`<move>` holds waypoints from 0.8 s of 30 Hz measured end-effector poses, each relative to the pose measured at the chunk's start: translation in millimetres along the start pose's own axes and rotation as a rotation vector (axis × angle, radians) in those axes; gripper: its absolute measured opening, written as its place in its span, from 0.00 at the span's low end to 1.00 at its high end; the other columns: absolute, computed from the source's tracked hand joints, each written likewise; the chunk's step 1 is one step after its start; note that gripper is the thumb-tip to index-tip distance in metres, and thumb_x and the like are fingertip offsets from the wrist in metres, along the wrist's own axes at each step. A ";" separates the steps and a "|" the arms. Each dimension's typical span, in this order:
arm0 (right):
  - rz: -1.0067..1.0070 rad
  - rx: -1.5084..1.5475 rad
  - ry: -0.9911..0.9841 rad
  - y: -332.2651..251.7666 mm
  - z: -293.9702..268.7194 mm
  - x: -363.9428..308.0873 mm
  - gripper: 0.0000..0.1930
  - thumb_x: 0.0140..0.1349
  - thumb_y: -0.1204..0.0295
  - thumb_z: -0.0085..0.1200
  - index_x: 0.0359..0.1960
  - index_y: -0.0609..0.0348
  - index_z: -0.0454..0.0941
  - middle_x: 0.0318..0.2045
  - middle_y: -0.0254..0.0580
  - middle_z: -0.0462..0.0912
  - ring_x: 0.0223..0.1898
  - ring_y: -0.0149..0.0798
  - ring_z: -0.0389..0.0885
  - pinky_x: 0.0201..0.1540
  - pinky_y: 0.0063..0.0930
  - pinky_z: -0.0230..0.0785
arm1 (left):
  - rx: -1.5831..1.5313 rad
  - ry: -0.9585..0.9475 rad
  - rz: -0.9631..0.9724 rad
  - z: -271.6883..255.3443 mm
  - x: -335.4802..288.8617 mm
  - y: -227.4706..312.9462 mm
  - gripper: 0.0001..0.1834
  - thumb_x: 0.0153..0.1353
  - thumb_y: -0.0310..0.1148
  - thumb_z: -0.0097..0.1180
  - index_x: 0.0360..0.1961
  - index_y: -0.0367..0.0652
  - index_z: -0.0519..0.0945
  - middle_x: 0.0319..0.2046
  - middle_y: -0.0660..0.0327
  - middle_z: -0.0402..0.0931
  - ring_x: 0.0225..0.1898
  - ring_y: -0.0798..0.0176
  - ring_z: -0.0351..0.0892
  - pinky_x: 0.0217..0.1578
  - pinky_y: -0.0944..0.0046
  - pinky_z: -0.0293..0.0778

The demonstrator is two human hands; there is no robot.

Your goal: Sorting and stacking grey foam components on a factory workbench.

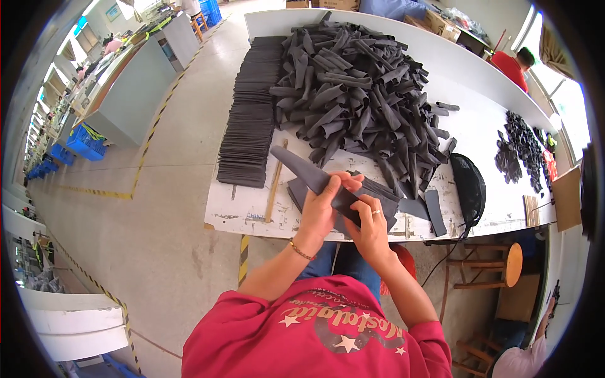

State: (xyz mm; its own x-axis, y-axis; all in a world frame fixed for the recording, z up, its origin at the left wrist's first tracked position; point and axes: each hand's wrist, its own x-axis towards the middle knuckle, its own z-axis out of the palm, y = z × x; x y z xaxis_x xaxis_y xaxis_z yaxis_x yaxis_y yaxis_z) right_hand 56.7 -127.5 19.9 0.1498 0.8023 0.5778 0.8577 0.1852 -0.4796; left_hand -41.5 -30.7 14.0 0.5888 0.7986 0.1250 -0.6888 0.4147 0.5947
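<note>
Held above the near edge of the white desk (252, 211), the long dark grey tapered strip of soft sheet material (309, 173) looks light, limp and grippy; left hand (321, 208) and right hand (368, 223) both pinch its lower end, best gripped there.

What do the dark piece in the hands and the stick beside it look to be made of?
Dark piece: likely matte grey fabric or soft synthetic sheet; no shine, and similar pieces in the pile curl. Stick: pale tan, straight, probably bare wood or bamboo.
</note>
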 end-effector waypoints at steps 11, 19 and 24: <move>-0.044 0.015 -0.044 -6.0 -9.2 3.4 0.16 0.48 0.79 0.66 0.37 0.61 0.73 0.42 0.49 0.75 0.41 0.54 0.76 0.40 0.42 0.72 | -0.115 0.110 0.082 13.0 -5.5 4.5 0.14 0.70 0.37 0.49 0.45 0.36 0.76 0.40 0.50 0.81 0.56 0.50 0.75 0.58 0.54 0.69; -0.050 -0.010 0.025 -21.5 -18.0 4.4 0.12 0.50 0.78 0.65 0.34 0.58 0.74 0.40 0.45 0.74 0.36 0.50 0.76 0.36 0.40 0.71 | -0.036 0.079 0.042 3.6 -0.5 20.9 0.15 0.70 0.38 0.50 0.49 0.37 0.73 0.35 0.54 0.81 0.56 0.51 0.75 0.58 0.53 0.69; -0.080 0.018 0.082 -20.6 -12.8 5.6 0.11 0.48 0.81 0.65 0.32 0.61 0.75 0.37 0.47 0.76 0.33 0.50 0.77 0.33 0.38 0.71 | -0.117 0.094 0.076 16.3 -2.3 16.4 0.14 0.71 0.38 0.48 0.47 0.38 0.73 0.34 0.54 0.81 0.56 0.51 0.74 0.58 0.51 0.68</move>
State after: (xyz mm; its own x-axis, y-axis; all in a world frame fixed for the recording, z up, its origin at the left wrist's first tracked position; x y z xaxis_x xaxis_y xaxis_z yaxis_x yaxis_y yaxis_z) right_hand 46.2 -134.1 41.5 0.1222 0.7354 0.6666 0.8598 0.2570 -0.4412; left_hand -47.3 -32.9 36.4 0.4949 0.8645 0.0883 -0.7774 0.3950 0.4895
